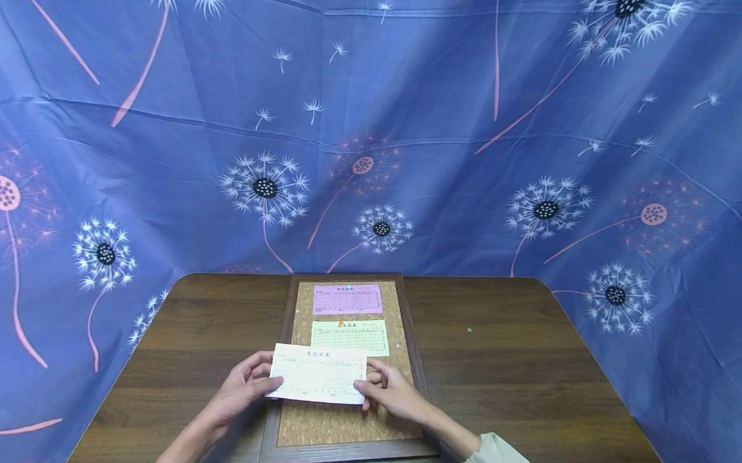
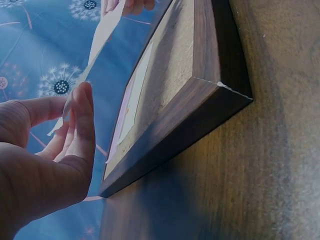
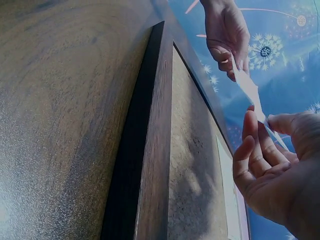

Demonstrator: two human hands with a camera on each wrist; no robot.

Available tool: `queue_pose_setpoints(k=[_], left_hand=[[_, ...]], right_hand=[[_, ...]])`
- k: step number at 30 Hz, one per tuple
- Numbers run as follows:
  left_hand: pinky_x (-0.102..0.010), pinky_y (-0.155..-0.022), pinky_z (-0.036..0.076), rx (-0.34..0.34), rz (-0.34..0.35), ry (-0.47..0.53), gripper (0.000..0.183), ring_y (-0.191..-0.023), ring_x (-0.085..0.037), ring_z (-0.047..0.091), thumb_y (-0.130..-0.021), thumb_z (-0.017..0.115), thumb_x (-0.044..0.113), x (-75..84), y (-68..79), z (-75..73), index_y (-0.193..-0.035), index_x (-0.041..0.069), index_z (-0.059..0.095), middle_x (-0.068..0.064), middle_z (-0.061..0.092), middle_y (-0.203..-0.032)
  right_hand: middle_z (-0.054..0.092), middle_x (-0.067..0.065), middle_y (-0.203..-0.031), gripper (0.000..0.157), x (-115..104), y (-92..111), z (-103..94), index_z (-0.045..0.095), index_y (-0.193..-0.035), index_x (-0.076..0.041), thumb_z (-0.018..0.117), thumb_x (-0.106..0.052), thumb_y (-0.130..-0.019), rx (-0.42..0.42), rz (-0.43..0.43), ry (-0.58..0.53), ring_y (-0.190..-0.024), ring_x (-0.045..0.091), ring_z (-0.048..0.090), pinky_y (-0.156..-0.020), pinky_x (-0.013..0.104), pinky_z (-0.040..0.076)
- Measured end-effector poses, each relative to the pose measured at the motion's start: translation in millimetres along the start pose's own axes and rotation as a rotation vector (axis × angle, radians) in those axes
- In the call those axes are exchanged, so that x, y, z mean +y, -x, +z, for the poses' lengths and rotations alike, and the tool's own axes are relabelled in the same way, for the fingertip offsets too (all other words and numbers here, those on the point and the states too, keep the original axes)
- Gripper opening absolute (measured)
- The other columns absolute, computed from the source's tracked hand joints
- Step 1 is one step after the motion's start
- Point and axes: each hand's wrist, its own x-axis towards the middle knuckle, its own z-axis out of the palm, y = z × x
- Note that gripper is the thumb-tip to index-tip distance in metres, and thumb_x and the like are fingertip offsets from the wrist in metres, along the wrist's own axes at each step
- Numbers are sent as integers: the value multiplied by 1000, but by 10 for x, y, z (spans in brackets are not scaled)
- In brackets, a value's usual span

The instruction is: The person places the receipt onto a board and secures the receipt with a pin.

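Note:
A white printed form is stretched level between both hands above the cork board. My left hand pinches its left edge, thumb in front and fingers behind. At the opposite edge my right hand pinches it the same way. Both wrist views show the paper held up off the board, slightly bent. Behind it, a green form lies on the cork with an orange pin at its top; its lower left part is hidden by the white form. Higher up sits a purple form with a light-blue pin.
The board's raised dark wooden frame rests on a brown wood-grain table. A tiny green piece lies on the table to the right. A blue dandelion-patterned cloth hangs behind and along both sides.

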Motion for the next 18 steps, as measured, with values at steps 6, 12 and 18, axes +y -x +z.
queue_pose_setpoints(k=[6,12,18], left_hand=[[-23,-80,55,-68,-8,4,64,-93,-9,70,-96,68,16,-8,10,19,-147,-9,37,-1,72,-113],[-23,-79,58,-95,33,21,66,-91,-7,71,-96,66,9,-38,23,21,-148,-15,34,-2,74,-111],[-22,-73,57,-85,63,26,67,-82,-4,69,-93,68,3,-76,18,33,-147,-16,34,5,74,-97]], right_hand=[[69,18,-80,68,6,12,-12,28,-149,19,62,-15,-100,56,42,18,-62,3,63,-50,13,41],[69,7,-76,63,30,20,-38,34,-147,16,65,-13,-99,83,52,25,-60,4,62,-48,14,39],[70,6,-76,61,55,53,-72,41,-142,15,70,-11,-95,128,37,56,-57,4,60,-47,15,41]])
